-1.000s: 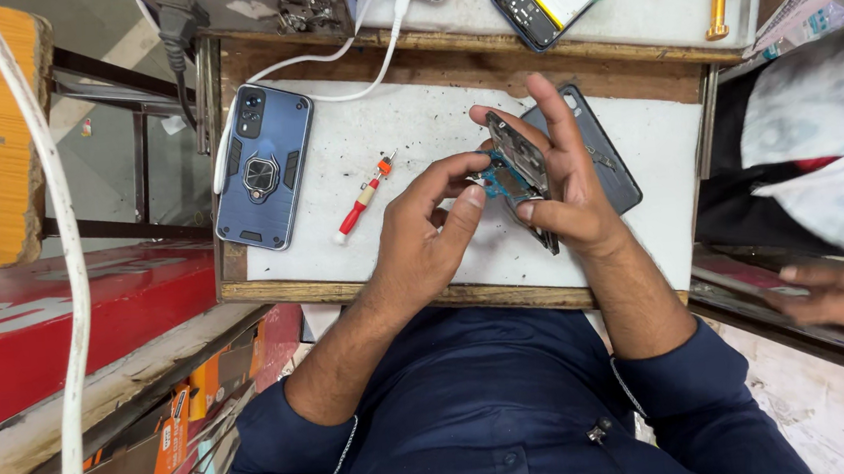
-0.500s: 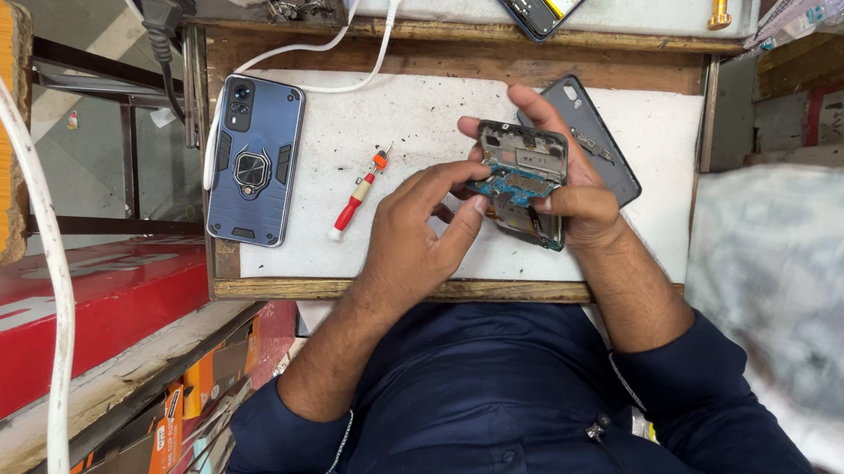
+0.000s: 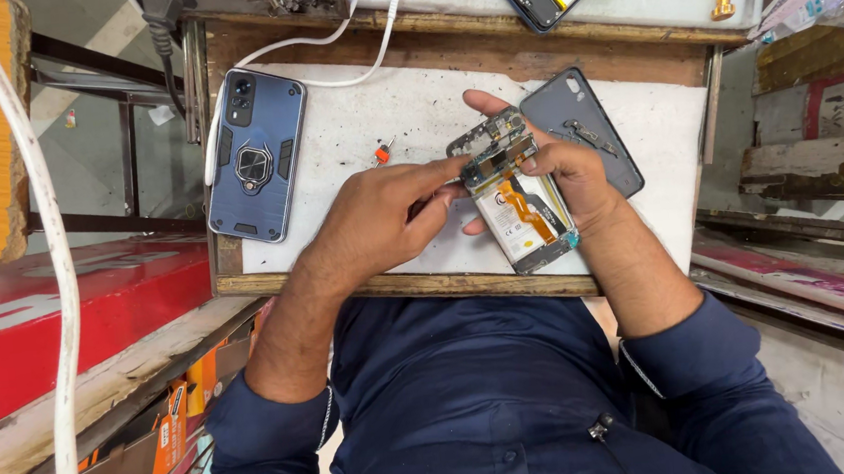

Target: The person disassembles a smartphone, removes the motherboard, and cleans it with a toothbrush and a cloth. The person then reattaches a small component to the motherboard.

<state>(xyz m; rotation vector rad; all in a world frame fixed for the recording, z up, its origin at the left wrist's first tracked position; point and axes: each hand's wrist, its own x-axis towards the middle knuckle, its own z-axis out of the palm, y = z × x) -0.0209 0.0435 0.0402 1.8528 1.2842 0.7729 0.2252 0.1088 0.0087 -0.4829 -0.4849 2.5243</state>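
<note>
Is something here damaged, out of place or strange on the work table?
Yes. The opened phone, held between the left hand and the right hand, has no back: its battery and orange flex strip lie bare. The grey back cover lies apart beside it. A small orange-tipped part lies loose on the white table.

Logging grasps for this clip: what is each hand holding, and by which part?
The right hand holds the opened phone by its upper end, thumb across the top. The left hand holds nothing visible; its fingers touch the phone's top edge.
</note>
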